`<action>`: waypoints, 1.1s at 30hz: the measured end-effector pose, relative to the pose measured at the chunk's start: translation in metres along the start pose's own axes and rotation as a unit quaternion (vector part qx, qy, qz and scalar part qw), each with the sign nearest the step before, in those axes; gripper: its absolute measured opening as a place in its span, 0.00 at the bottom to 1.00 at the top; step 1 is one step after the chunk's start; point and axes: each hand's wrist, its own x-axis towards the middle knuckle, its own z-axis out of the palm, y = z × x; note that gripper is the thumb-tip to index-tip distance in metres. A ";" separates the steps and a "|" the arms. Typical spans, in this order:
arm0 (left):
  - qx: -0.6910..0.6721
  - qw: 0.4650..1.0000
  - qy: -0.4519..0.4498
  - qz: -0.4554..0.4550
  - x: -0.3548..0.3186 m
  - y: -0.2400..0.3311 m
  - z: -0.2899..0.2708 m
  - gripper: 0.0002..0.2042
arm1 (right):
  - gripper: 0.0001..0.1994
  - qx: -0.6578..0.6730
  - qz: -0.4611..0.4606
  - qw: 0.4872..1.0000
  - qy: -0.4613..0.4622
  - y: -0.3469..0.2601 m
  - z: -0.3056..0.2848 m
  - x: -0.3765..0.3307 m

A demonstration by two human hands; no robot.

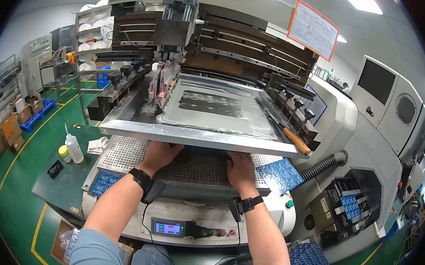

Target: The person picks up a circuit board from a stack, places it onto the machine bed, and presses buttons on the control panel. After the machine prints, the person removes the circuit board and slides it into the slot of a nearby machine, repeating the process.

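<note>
Both my hands reach in under the front bar of a metal-framed printing stencil [192, 135], over a perforated metal table [127, 153]. My left hand [162, 154] is low by the table's left half, its fingers mostly hidden beneath the frame. Across from it, my right hand [240, 168] rests near the right half, fingertips also covered by the bar. A sliver of blue shows under the frame between them; I cannot make out whether either hand holds it. Grey paste [174, 115] coats the stencil around a darker patterned area. A squeegee assembly [163, 82] stands at its left side.
A wooden-handled spatula [295, 140] lies on the frame's right edge. Blue circuit panels [281, 175] sit right of the table, another panel [104, 183] at left. A squeeze bottle [74, 148], yellow-capped jar [64, 154] and white cloth [98, 145] stand left. A ribbed hose [326, 165] runs right.
</note>
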 end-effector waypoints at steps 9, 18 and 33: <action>0.023 0.999 0.027 0.026 -0.002 0.001 0.002 0.20 | 0.13 -0.006 -0.008 0.999 0.031 -0.006 -0.005 -0.002; 0.043 0.998 0.049 0.016 -0.003 -0.002 0.003 0.19 | 0.13 -0.006 -0.001 1.000 0.015 -0.013 -0.009 -0.003; 0.099 0.979 0.020 0.175 -0.007 0.024 0.002 0.10 | 0.13 -0.017 -0.016 0.999 0.022 -0.011 -0.008 -0.006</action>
